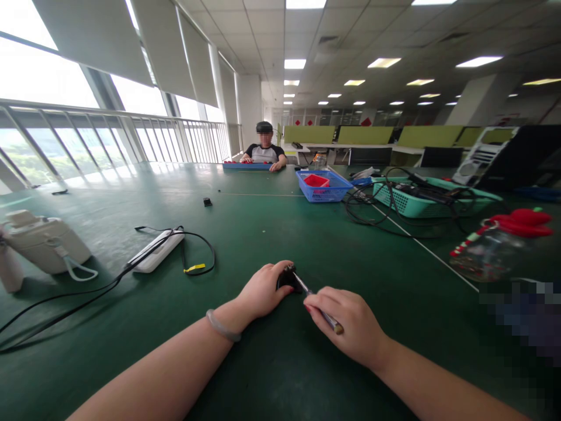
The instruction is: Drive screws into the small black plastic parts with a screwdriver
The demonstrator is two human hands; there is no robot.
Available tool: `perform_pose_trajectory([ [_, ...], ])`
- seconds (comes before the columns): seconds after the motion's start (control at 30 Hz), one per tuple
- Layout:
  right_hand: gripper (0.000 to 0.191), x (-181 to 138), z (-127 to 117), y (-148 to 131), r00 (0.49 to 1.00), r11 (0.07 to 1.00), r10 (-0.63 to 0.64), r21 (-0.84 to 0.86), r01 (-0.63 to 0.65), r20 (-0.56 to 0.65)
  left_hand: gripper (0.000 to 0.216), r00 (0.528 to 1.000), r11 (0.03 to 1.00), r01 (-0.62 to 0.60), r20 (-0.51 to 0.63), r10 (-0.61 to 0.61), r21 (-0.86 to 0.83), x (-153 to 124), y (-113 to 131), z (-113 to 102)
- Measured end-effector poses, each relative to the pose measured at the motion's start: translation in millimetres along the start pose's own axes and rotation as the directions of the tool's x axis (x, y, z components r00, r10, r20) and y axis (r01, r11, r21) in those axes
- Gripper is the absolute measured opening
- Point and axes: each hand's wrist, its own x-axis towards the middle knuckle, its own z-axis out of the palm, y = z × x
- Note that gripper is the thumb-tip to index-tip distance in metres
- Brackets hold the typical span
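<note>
My left hand (263,287) is closed around a small black part (288,279) low over the green table, its thumb and fingers on either side. Most of that part is hidden, so its kind cannot be told. In my right hand (350,321) is a screwdriver (326,317) with a slim metal shaft and a handle ending in a brownish tip. It slants up and left, and the shaft's end meets the black part between my left thumb and fingers. A grey bangle circles my left wrist.
A white power strip (160,250) with black cables lies to the left, near a beige bottle (48,242). Ahead right stand a blue basket (326,193) and a teal basket (416,204) of cables. A red-lidded jar (495,248) is at right. Another person (265,153) sits across the table.
</note>
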Motion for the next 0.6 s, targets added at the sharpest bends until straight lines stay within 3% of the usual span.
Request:
perform_pose_trajectory([
  [0.3, 0.014, 0.4, 1.3, 11.1, 0.991, 0.977, 0.117, 0.187, -0.104, -0.062, 0.065, 1.000, 1.000, 0.005, 0.015, -0.005, -0.009, 0.4, -3.4, 1.8],
  [0.6, 0.014, 1.7, 2.6, 16.9, 0.961, 0.931, 0.269, 0.272, -0.244, -0.059, 0.056, 0.998, 0.998, -0.064, 0.030, 0.063, 0.027, 0.3, -4.2, 1.4],
])
